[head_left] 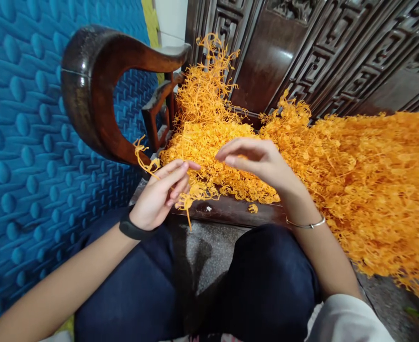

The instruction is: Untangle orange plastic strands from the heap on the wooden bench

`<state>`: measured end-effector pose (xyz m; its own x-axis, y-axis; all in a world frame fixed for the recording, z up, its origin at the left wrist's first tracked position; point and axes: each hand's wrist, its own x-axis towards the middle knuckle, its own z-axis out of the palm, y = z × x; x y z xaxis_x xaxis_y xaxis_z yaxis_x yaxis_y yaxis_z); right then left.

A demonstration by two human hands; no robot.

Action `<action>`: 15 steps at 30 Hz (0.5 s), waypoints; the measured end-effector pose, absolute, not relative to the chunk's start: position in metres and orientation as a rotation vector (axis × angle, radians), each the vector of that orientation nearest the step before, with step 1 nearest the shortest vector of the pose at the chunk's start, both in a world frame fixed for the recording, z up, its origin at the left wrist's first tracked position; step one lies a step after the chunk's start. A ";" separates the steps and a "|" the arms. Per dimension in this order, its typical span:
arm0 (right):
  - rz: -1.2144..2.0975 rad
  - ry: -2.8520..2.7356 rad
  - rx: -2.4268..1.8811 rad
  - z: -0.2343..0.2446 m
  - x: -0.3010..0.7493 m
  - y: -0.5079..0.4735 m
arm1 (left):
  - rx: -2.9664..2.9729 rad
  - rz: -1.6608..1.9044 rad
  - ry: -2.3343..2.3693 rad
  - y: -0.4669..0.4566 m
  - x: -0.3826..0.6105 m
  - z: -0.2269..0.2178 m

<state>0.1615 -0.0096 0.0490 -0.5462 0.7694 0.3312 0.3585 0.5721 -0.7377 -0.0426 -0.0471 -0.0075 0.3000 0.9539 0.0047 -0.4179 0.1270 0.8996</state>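
My left hand (164, 194) is closed around a thin, branching orange plastic piece (145, 164). One end of it sticks out above the hand; more orange strands (191, 202) hang below the fingers, and whether they belong to the same piece I cannot tell. My right hand (254, 154) hovers in front of the orange pile (209, 137), thumb and fingers apart, with nothing visible in it. The pile is a tangle of similar orange pieces on a dark wooden seat (227, 211).
A curved wooden armrest (88, 90) rises at the left, before a blue textured panel (17, 142). Carved dark wood (266, 52) stands behind. A larger orange heap (383, 185) spreads at the right. One small loose orange piece (253, 208) lies by the seat's front edge.
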 end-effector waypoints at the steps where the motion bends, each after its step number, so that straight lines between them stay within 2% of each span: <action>1: 0.882 -2.256 -0.811 0.051 0.152 -0.018 | 0.939 1.121 0.697 -0.047 -0.042 -0.008; 6: 0.790 -2.431 -0.721 0.045 0.125 -0.030 | 0.890 1.126 0.705 -0.047 -0.040 -0.010; 15: 0.912 -1.522 -1.001 0.032 0.129 -0.009 | 0.863 1.110 0.783 -0.047 -0.029 -0.002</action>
